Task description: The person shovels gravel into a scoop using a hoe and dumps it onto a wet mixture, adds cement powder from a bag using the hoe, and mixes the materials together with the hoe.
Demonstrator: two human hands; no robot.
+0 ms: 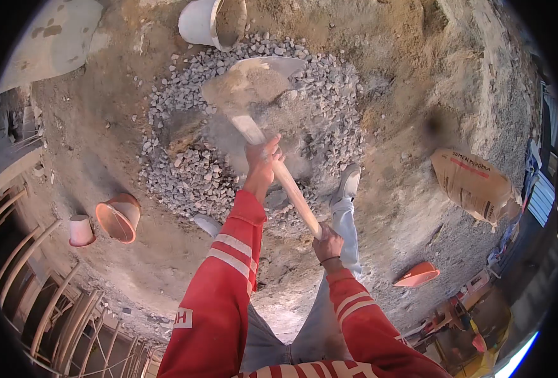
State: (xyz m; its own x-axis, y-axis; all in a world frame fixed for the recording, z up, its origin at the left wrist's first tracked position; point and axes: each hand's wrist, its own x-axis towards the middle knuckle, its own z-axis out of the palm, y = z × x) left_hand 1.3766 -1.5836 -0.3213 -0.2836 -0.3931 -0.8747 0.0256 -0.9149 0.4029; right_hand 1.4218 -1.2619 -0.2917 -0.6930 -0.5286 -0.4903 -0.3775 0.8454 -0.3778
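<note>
My left hand (263, 157) is wrapped round the middle of the wooden handle of a shovel (296, 198). Near the handle's lower end, my right hand (328, 244) is closed on it too. The broad metal blade (279, 63) carries grey-brown powdery material (247, 85) and sits above a spread of grey gravel (191, 167). Dust blurs the ground around the blade. Both forearms are in red sleeves with pale stripes. My shoe (349, 181) stands at the gravel's right edge; the other shoe is partly hidden by my left sleeve.
A white bucket (197, 22) lies tipped at the gravel's far edge. Left are an orange bucket (118, 217) and a smaller pot (80, 230). A cement bag (474, 184) lies right, with an orange container (419, 275) nearer me. Curved rods (52, 302) line the lower left.
</note>
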